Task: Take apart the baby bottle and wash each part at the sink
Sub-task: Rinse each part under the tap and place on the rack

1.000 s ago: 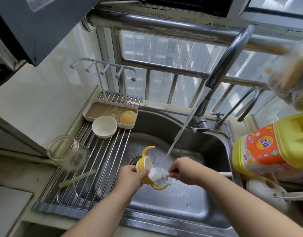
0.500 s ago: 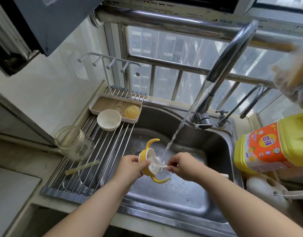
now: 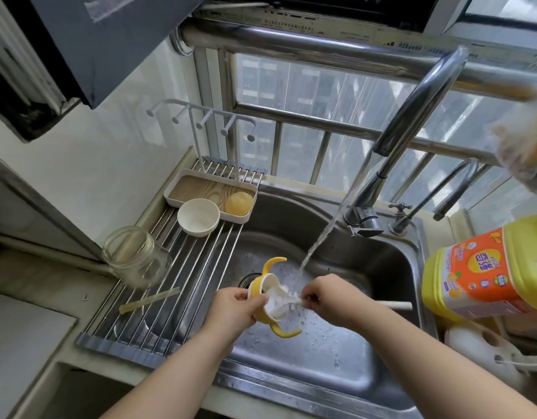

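Over the steel sink, nearest the camera, 2 bare forearms reach in. Left hand grips the yellow handled collar of the baby bottle, fingers curled round its rim, 2 curved handles pointing up and down. Right hand pinches a white brush stem, fingers closed narrow on it; the brush head sits inside the collar, blurred by foam. Water stream falls from the tall faucet onto the parts. Left of the basin, a roll-up drying rack carries a straw, clear glass bottle body, white bowl and tray with an amber dome. Yellow detergent jug stands right.
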Available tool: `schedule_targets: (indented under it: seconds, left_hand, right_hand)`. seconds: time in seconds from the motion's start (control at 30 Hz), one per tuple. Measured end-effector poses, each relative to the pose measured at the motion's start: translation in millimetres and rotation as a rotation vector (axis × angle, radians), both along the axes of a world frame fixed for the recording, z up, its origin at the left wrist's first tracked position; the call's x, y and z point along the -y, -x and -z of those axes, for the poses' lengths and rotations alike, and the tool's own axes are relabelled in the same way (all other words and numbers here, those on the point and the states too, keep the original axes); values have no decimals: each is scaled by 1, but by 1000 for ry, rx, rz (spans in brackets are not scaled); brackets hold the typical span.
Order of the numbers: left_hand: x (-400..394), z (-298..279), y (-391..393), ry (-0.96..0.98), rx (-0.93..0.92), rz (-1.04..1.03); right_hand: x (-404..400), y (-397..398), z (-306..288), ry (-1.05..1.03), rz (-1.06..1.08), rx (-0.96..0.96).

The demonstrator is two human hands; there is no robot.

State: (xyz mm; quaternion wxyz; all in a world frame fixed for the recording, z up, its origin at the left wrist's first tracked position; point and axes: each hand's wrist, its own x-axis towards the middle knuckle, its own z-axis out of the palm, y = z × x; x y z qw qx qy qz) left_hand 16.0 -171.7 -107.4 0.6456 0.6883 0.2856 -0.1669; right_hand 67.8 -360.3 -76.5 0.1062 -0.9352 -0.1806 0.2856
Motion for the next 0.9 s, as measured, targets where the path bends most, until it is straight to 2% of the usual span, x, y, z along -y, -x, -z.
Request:
schedule_targets:
  seconds: [0.07,0.13,0.27,0.4,0.5,0.57,0.73,0.9]
  left_hand:
    - [3,0,-1,69,-50,-27]
    - [4,-1,-2,126,-80,-29]
    - [6,2,-2,105,-109,-18]
    - [9,1,-4,74,-121,12]
    - [8,-2,-7,25,-107,44]
    - [5,-3,-7,-4,-88,39]
    - [-17,-21,-12,-144,23,71]
    - [-33,-50,-19,-148,186,201]
  right_hand:
    - [2,2,6,17,-48,206]
    - [4,7,8,35,-85,250]
    - [9,11,8,42,-26,87]
    - [10,9,11,52,16,98]
    - [11,15,10,57,56,-78]
    - [16,17,7,15,129,-116]
    - [40,20,-11,-105,443,-56]
    - [43,19,-22,-88,534,-28]
